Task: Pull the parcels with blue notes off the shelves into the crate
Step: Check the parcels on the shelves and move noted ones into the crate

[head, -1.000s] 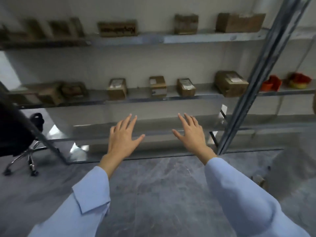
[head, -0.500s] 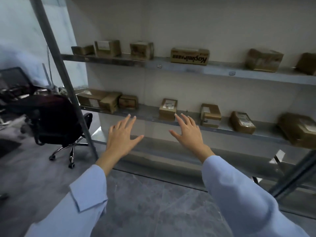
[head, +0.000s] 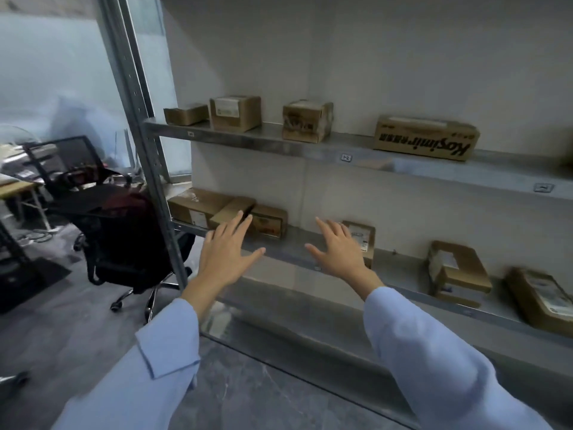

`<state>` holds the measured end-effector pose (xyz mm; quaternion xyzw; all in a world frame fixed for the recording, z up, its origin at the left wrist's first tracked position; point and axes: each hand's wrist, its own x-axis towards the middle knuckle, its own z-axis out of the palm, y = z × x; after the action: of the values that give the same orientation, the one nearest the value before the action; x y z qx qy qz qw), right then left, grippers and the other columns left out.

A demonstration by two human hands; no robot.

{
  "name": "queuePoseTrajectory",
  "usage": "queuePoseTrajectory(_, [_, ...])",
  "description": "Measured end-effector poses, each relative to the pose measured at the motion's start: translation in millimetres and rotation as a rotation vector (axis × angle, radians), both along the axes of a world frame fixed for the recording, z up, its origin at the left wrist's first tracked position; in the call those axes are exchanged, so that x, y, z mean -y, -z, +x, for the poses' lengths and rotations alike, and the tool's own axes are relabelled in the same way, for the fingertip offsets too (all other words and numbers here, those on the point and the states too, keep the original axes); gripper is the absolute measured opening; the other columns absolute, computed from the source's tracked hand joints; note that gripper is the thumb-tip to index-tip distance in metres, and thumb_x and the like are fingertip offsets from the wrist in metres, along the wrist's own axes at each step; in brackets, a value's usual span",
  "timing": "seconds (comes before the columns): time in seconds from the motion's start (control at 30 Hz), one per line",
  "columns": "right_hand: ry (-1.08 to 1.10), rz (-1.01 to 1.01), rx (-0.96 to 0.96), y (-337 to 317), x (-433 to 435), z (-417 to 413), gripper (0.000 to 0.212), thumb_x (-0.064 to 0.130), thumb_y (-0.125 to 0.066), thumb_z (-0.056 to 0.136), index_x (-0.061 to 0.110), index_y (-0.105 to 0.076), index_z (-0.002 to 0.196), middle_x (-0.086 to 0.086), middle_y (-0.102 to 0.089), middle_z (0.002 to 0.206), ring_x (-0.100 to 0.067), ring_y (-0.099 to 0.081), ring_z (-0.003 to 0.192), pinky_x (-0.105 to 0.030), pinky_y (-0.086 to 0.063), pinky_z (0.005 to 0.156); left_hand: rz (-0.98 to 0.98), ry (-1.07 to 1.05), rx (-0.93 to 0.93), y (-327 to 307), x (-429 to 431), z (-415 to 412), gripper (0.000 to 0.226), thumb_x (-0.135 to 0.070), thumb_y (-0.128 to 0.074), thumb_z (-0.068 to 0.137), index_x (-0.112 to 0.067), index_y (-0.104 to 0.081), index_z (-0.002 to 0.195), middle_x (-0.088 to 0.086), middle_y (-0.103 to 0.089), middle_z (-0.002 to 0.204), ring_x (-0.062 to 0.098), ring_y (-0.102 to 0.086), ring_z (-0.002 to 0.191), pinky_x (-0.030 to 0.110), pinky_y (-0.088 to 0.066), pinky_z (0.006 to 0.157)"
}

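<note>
Brown cardboard parcels stand on two metal shelves. The upper shelf [head: 310, 148] carries several, among them a labelled box [head: 235, 113] and a long printed box [head: 426, 138]. On the lower shelf [head: 400, 274] several more parcels lie, such as a flat box [head: 198, 206] at the left and a taped box [head: 459, 274] at the right. I see no blue note on any parcel, and no crate is in view. My left hand [head: 226, 252] and my right hand [head: 338, 249] hover with spread fingers in front of the lower shelf, holding nothing. The right hand partly hides a small labelled parcel [head: 362, 240].
A metal upright [head: 139, 119] frames the shelving at the left. Beyond it stands a black office chair [head: 124, 243] with dark items on it, and desks further left. A lowest shelf [head: 310, 330] runs near the grey floor.
The view has swung left and closer to the shelves; the left upright and chair now fill the left side. Both hands stay spread and empty, now in front of the lower shelf.
</note>
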<state>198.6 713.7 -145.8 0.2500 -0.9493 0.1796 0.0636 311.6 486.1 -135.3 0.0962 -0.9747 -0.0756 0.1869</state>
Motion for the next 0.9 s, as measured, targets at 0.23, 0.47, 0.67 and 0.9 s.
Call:
queuePoseTrajectory(0.23, [-0.032,-0.037,0.071,6,66,-89,0.073,0.056,-0.048,0.096,0.03,-0.016,0.156,-0.004,-0.021,0.162,-0.028,-0.018,0.148,-0.05,-0.028,0.115,0.017,-0.023,-0.002,8,62,-84,0.078,-0.062,-0.049,0.091,-0.027,-0.02,0.155,-0.006,-0.015,0.163,0.018,-0.02,0.147,0.041,-0.019,0.115])
queuePoseTrajectory(0.47, [0.001,-0.018,0.152,37,112,-157,0.072,0.055,-0.048,0.096,0.031,-0.015,0.156,-0.003,-0.022,0.162,-0.03,-0.019,0.148,-0.051,-0.028,0.116,0.1,0.027,0.052,45,115,-163,0.078,-0.059,-0.053,0.091,-0.026,-0.023,0.155,-0.005,-0.017,0.163,0.021,-0.026,0.145,0.042,-0.021,0.115])
queuePoseTrajectory(0.67, [0.136,-0.084,0.203,60,145,-204,0.072,0.053,-0.051,0.095,0.032,-0.017,0.155,-0.002,-0.022,0.161,-0.028,-0.018,0.147,-0.048,-0.028,0.116,0.079,0.131,0.117,76,157,-245,0.079,-0.061,-0.051,0.091,-0.026,-0.022,0.155,-0.004,-0.019,0.162,0.02,-0.029,0.144,0.038,-0.026,0.112])
queuePoseTrajectory(0.9, [0.281,-0.103,0.272,87,175,-229,0.07,0.053,-0.051,0.095,0.032,-0.021,0.155,-0.001,-0.023,0.161,-0.028,-0.02,0.147,-0.047,-0.031,0.114,0.033,0.232,0.189,110,180,-306,0.076,-0.062,-0.048,0.091,-0.025,-0.026,0.153,-0.002,-0.027,0.16,0.021,-0.037,0.138,0.035,-0.03,0.107])
